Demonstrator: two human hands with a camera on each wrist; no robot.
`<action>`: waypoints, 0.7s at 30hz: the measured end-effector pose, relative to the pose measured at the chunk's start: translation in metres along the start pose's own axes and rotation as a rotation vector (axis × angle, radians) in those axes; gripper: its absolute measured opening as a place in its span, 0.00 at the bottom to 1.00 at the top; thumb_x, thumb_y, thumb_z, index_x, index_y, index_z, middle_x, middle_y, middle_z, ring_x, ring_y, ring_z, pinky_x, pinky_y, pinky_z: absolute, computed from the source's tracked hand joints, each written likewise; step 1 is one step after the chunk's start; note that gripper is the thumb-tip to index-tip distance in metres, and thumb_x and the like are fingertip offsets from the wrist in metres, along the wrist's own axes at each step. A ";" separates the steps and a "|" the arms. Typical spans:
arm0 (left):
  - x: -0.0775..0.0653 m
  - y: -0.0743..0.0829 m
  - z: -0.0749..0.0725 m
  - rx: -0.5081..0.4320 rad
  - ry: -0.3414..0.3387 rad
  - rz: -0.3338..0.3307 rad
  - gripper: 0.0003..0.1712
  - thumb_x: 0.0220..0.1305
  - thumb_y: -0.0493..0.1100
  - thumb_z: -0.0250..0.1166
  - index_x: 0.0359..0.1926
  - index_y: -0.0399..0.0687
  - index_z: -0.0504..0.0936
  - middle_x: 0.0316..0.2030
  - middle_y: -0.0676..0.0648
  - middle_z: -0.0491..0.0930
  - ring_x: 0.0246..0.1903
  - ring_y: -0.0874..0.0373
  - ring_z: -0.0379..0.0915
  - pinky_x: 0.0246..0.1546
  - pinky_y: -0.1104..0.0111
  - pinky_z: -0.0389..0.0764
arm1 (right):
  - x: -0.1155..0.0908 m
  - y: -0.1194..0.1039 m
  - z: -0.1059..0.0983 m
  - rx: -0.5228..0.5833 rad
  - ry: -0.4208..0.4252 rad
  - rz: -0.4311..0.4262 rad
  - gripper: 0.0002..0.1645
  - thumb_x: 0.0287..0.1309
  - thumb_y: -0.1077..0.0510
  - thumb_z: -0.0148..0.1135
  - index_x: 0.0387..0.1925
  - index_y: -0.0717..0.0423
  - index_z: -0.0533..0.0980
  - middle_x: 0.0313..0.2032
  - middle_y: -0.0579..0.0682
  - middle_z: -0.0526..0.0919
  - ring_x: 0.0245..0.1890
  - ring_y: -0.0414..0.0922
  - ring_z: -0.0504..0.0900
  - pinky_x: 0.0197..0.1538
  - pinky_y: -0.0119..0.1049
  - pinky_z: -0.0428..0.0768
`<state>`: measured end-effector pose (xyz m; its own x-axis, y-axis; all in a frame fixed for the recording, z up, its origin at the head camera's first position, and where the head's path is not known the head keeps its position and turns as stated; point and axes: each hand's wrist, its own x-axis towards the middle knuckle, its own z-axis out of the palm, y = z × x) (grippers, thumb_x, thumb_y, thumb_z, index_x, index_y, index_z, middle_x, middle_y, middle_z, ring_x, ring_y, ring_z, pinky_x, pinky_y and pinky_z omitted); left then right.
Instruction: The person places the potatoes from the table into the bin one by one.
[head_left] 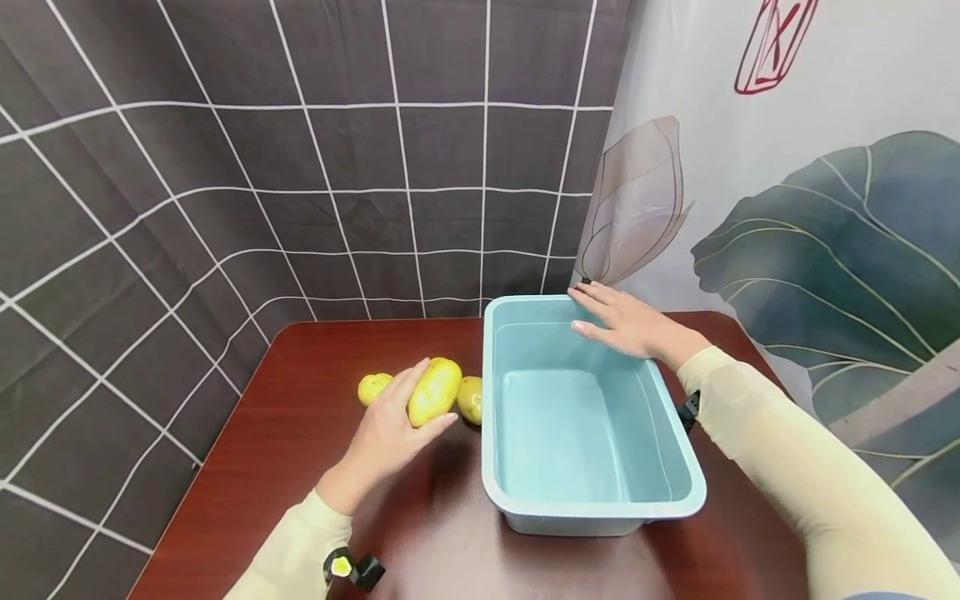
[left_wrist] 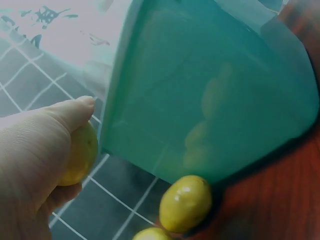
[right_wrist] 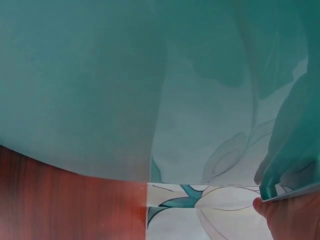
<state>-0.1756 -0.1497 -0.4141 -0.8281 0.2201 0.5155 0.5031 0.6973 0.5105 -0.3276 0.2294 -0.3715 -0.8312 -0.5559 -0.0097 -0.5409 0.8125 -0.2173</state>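
My left hand (head_left: 384, 435) holds a yellow potato (head_left: 436, 392) above the table, thumb on the near side and fingers on the far side. Beneath and behind it lie two more potatoes, one at the left (head_left: 372, 387) and a darker one (head_left: 471, 400) beside the basin. The light blue plastic basin (head_left: 558, 433) stands upright with its bare floor showing. At its far right corner my right hand (head_left: 633, 323) rests on the rim, fingers outstretched. In the left wrist view one potato (left_wrist: 186, 203) sits close against the basin wall (left_wrist: 200, 90).
The reddish-brown wooden table (head_left: 300, 400) ends at a dark grid-patterned cloth (head_left: 442, 150) behind and on the left. A pale curtain (head_left: 697, 75) with leaf prints hangs at the back right.
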 end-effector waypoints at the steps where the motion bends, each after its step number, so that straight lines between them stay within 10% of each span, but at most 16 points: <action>1: 0.002 0.001 -0.002 -0.006 -0.005 0.003 0.45 0.48 0.55 0.75 0.65 0.45 0.70 0.57 0.45 0.75 0.53 0.52 0.73 0.51 0.55 0.77 | 0.000 0.000 0.000 0.000 -0.001 0.001 0.44 0.66 0.28 0.37 0.76 0.42 0.46 0.75 0.52 0.46 0.74 0.54 0.41 0.70 0.60 0.44; 21: 0.048 0.042 -0.013 -0.009 -0.184 0.120 0.45 0.51 0.57 0.72 0.68 0.49 0.67 0.57 0.50 0.74 0.50 0.57 0.72 0.46 0.61 0.77 | -0.003 -0.002 -0.001 -0.018 0.015 -0.008 0.39 0.71 0.35 0.35 0.76 0.45 0.48 0.75 0.52 0.48 0.74 0.54 0.41 0.70 0.58 0.40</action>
<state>-0.1913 -0.1189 -0.3594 -0.7930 0.4226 0.4388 0.6022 0.6528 0.4596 -0.3247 0.2295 -0.3696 -0.8288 -0.5595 0.0062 -0.5492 0.8114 -0.1998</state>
